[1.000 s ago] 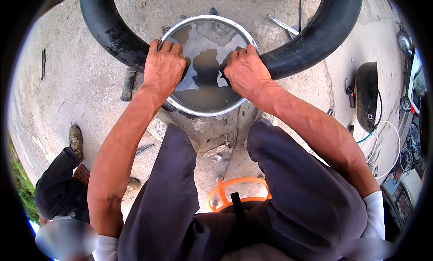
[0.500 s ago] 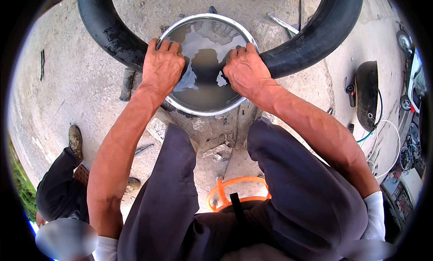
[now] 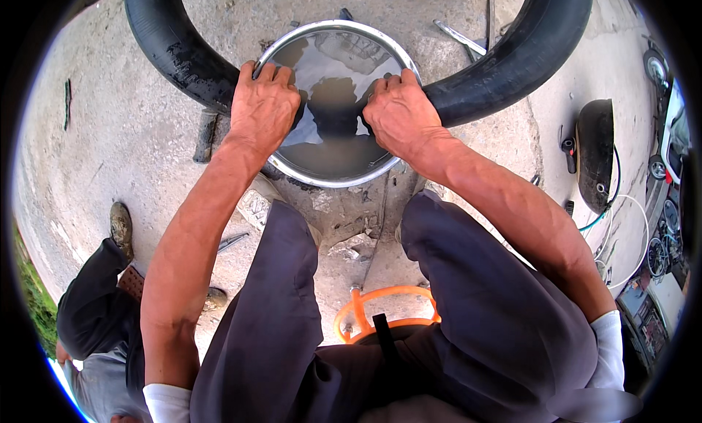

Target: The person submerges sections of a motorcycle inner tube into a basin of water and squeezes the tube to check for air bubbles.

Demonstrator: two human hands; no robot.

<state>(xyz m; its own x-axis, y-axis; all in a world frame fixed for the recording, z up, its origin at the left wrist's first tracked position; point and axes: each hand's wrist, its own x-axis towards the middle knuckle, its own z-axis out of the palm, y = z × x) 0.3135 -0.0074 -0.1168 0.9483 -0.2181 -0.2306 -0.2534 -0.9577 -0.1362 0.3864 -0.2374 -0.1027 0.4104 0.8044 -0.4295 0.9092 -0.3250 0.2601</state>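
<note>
Left hand: clenched on the tube where it dips into the basin, knuckles up, fingers curled over the rubber at the basin's left rim.
Right hand: clenched on the same tube at the basin's right side, fingers bent down toward the water.
Tube: a fat black rubber inner tube that runs in a wide arc from upper left to upper right; its middle stretch lies across the basin between the two hands, pressed to the water, and how deep it sits I cannot tell.
Basin: round, shiny metal, filled with murky water, set on the floor just in front of the knees.
Water: greyish brown, with a dark reflection in the middle.
Floor: rough pale concrete, stained and cracked around the basin.
Stool: orange rim showing between the legs, under the seated person.
Legs: dark trousers, knees spread to either side of the basin.
Other person: at lower left, dark trousers, one worn shoe on the floor, well apart from the basin.
Metal bar: lies on the floor beyond the basin, near the tube's right arm.
Tank: dark rounded body at the right, with hoses trailing beside it.
</note>
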